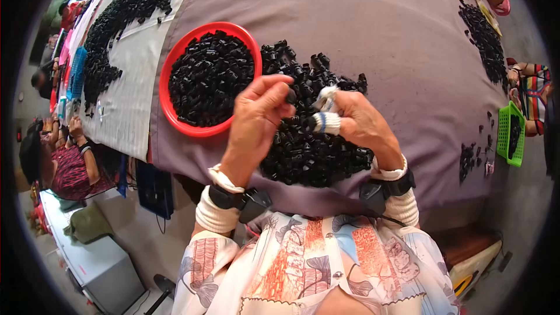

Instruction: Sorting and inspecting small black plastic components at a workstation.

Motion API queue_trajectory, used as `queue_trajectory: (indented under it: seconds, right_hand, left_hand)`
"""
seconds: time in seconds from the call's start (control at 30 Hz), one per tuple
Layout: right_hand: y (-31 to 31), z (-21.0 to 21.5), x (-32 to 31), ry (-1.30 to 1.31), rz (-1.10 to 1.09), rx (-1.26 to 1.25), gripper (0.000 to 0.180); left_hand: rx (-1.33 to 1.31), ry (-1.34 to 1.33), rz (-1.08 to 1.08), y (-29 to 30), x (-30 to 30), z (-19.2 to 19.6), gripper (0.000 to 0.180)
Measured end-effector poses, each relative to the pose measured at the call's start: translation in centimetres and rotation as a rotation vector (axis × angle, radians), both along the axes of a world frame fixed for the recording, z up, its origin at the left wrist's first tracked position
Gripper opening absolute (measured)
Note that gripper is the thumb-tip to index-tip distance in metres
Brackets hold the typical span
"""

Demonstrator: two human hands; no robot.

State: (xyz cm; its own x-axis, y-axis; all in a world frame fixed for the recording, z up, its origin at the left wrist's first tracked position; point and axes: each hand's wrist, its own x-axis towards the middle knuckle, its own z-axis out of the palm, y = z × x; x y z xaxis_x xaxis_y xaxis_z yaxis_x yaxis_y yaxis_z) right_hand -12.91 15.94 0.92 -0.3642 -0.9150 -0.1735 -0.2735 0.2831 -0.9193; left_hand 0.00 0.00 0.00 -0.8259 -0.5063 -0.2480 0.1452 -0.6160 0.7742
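One black part (290, 96) is pinched in the left hand (255, 114); over the pile (315, 157), the right hand (363, 121) hovers, grip unclear.

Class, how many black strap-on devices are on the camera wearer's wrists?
2: one black strap-on device just behind the left hand, another just behind the right hand.

The parts (318, 157) are black, the basin (164, 84) red — and the shirt (312, 265) leaf-patterned.

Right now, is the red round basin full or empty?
The red round basin looks nearly full: small black parts hide its bottom and reach close to its rim.
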Motion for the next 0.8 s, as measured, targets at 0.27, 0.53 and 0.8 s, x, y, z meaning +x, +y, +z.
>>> queue_trajectory:
  seconds: [0.27, 0.53, 0.8]
  right_hand:
    - [1.5, 0.4, -1.1, -0.213, -0.346, -0.050, 0.024]
    - [1.6, -0.4, -0.5, -0.272, -0.296, -0.071, 0.024]
    - [1.6, -0.3, 0.1, -0.261, -0.255, -0.010, 0.026]
  left_hand:
    - [-0.872, -0.406, 0.373, -6.5, 3.2, 0.4, 0.014]
    - [-1.311, -0.308, -0.272, 2.6, 2.9, -1.1, 0.018]
    - [-1.472, -0.297, -0.278, 4.0, 2.4, -2.5, 0.020]
